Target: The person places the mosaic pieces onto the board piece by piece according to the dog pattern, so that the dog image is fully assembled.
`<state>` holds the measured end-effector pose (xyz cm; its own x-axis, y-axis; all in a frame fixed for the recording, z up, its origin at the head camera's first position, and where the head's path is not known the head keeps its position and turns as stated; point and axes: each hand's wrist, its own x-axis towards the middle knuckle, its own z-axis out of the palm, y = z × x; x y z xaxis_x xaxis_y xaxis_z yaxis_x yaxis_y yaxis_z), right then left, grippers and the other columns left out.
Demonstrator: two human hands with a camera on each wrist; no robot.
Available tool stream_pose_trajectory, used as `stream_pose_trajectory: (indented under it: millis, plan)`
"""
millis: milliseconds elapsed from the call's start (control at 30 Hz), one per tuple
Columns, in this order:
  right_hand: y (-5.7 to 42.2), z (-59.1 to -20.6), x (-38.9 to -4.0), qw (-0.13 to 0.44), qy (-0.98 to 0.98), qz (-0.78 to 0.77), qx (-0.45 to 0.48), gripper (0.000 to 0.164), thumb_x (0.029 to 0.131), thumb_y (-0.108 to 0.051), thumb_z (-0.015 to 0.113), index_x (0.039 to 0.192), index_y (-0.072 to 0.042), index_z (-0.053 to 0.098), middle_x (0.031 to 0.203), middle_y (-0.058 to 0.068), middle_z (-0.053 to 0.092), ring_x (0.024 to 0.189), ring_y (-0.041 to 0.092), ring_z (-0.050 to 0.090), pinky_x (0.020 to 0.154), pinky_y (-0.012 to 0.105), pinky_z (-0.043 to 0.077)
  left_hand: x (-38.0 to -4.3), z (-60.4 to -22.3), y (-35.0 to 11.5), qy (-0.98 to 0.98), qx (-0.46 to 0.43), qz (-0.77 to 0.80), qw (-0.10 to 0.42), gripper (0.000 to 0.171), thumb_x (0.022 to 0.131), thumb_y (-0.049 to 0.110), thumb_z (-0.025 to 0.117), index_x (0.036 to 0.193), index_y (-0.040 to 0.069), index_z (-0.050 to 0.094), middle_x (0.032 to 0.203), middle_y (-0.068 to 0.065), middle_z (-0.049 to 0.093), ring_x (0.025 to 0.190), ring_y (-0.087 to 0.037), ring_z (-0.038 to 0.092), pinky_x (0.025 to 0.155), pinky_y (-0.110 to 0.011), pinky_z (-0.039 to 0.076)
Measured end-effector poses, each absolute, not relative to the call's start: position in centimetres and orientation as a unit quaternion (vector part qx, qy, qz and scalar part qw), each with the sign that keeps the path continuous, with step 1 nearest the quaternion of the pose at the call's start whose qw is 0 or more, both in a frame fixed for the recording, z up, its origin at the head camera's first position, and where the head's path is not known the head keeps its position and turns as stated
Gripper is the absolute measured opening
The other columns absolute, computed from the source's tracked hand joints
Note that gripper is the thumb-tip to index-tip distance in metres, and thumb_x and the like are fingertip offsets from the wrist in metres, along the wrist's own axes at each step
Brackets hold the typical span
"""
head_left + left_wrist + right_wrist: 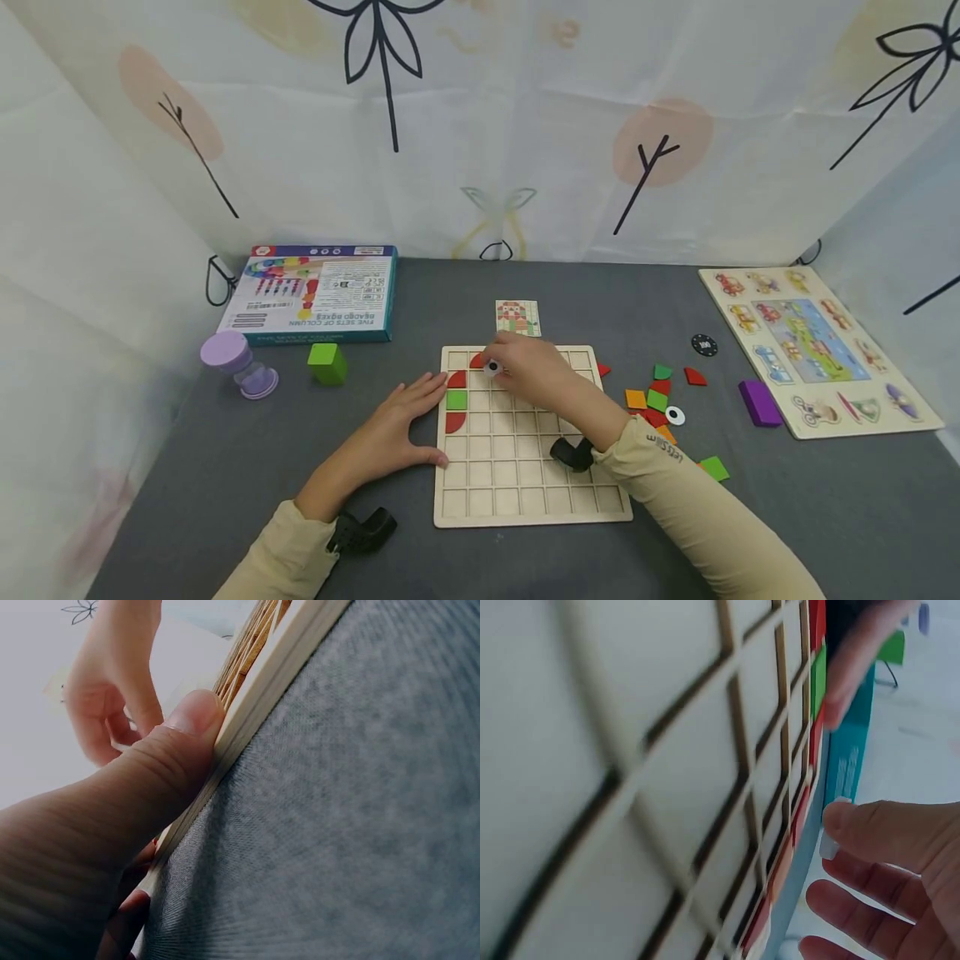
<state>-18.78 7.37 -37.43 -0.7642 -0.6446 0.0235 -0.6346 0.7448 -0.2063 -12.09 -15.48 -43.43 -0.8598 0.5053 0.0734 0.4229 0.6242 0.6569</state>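
Note:
A wooden grid board [480, 503] lies on the grey table. Between thumb and forefinger, my right hand [536, 373] pinches a small white round tile with a black dot [492, 367], over the board's top left cells. The tile shows as a white edge [830, 844] in the right wrist view. My left hand [390, 425] rests along the left edge with fingers stretched out, its thumb [196, 712] against the board's side. A green square tile [456, 400] sits in the left column between a red rounded tile [456, 380] and another red one [455, 423].
Behind the board lies a small pattern card [517, 312]. Loose coloured tiles [657, 400] are scattered to its right, near a purple block [761, 404] and a picture puzzle board [825, 350]. At left are a box [315, 292], a green block [327, 364] and a purple sand timer [240, 364].

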Motion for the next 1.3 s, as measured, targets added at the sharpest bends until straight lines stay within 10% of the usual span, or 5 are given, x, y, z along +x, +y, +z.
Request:
stream_pose_trajectory:
  millis: [833,1300]
  plan:
    - [5.9,-37.8,-18.7,0.042,0.93,-0.072,-0.358,0.026,0.078,-0.017,0.068,0.103,-0.023,0.067,0.091,-0.005,0.055,0.073,0.008,0.054,0.058,0.022,0.044,-12.1,-43.4,-15.6,0.896,0.259,0.354,0.061,0.097,0.059,0.048,0.076,0.138,0.009,0.033,0.145,-0.001,0.026,0.135,-0.021,0.016,0.107,-0.05,0.009]
    - [21.6,-36.3,-17.5,0.009,0.974,-0.106,-0.199,0.029,0.078,-0.011,0.068,0.107,-0.009,0.064,0.102,0.009,0.057,0.081,0.023,0.058,0.061,0.035,0.05,-12.0,-43.3,-15.4,0.898,0.257,0.352,0.063,0.098,0.059,0.048,0.076,0.138,0.009,0.033,0.146,0.0,0.025,0.135,-0.022,0.015,0.107,-0.051,0.009]
